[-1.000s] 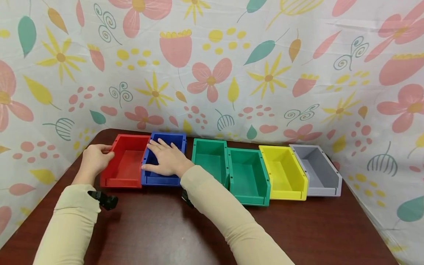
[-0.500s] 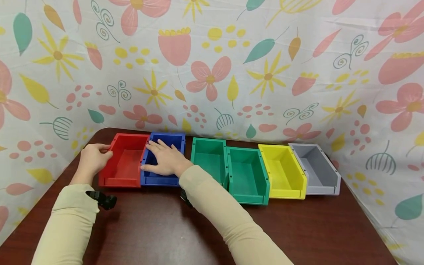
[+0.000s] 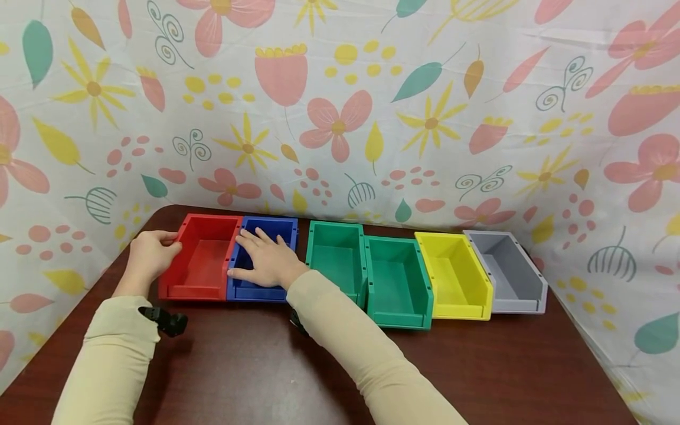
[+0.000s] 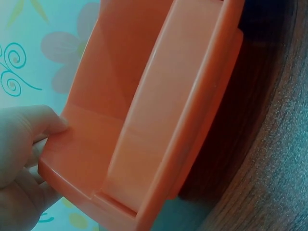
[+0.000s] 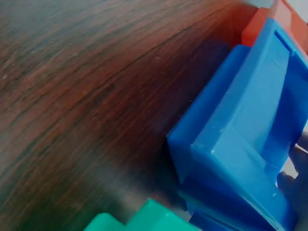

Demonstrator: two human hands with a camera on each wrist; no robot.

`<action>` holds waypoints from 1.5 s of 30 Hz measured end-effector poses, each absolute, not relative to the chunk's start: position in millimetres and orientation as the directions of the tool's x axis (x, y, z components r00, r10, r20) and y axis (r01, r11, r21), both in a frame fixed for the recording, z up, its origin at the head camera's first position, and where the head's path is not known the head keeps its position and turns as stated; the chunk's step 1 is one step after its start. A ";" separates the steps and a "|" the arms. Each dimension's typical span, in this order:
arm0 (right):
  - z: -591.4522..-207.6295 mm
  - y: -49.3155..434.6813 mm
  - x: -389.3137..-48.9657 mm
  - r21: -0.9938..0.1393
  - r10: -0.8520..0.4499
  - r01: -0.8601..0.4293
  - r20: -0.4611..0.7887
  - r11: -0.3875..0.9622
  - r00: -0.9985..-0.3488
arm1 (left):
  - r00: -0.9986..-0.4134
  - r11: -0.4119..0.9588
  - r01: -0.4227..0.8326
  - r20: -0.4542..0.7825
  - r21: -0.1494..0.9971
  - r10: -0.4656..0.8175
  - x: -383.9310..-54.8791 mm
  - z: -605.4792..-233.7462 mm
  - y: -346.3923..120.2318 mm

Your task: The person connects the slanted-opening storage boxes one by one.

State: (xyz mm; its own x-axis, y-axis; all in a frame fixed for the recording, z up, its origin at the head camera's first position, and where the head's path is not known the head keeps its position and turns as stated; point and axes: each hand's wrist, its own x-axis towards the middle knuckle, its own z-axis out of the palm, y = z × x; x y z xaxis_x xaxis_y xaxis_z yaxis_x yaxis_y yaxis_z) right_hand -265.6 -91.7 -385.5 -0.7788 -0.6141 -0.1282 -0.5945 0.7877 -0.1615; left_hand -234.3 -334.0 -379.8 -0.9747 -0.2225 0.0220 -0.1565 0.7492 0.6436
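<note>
A red open-front plastic bin (image 3: 204, 265) stands at the left end of a row. My left hand (image 3: 151, 254) pinches its left side wall, and the left wrist view shows the thumb (image 4: 55, 122) on the inner face with fingers behind. Beside it, touching its right side, is a blue bin (image 3: 257, 293). My right hand (image 3: 268, 260) lies spread over the blue bin, fingers extended, with thumb and fingertips along its left wall. Only part of that hand (image 5: 299, 178) shows in the right wrist view, at the blue bin's (image 5: 236, 130) opening.
Right of the blue bin, past a narrow gap, stand two green bins (image 3: 337, 262), the second set nearer me. A yellow bin (image 3: 457, 289) and a grey bin (image 3: 512, 274) follow. All rest on a dark wood table (image 3: 255, 366) against a flowered curtain (image 3: 340, 71).
The blue bin has slid slightly toward me along the red bin's side, and my right hand has moved with it. The left hand and red bin stay about in place.
</note>
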 end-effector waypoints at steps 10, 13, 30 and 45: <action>-385.1 -87.8 -265.4 -0.112 -0.628 -0.618 -0.120 0.778 -0.769 | -0.976 0.767 -0.163 0.013 0.621 -0.218 -231.3 -376.7 -332.7; -381.7 -82.6 -266.3 -0.157 -0.633 -0.616 -0.101 0.772 -0.768 | -0.976 0.773 -0.160 0.017 0.614 -0.216 -231.1 -375.8 -330.7; -353.0 -28.1 -271.2 -0.450 -0.611 -0.526 -0.056 0.721 -0.790 | -0.980 0.785 -0.153 0.009 0.600 -0.198 -229.3 -372.8 -329.1; -343.8 6.2 -274.0 -0.570 -0.617 -0.486 -0.048 0.662 -0.785 | -0.980 0.813 -0.151 0.025 0.562 -0.199 -226.9 -371.0 -344.7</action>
